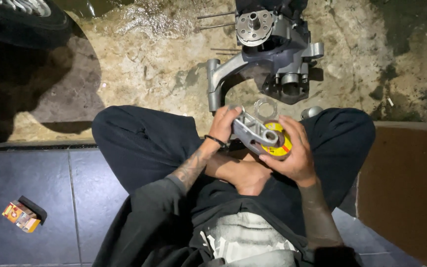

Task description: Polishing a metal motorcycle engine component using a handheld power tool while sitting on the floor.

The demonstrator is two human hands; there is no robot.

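Observation:
I sit cross-legged on the floor. My left hand (222, 126) grips one end of a grey cast-metal bracket (251, 131) held over my lap. My right hand (295, 153) cups a small round yellow tin (278, 141) with a red stripe, pressed against the bracket's other end. Both hands are closed around these parts. A clear plastic ring-shaped piece (265, 107) lies on the ground just beyond my hands.
A grey engine casing (273, 49) with a round flange stands on the wet concrete ahead, thin metal rods (216, 20) beside it. A tyre (23, 20) is at the top left. A small orange and black box (24, 215) lies on dark tiles at left.

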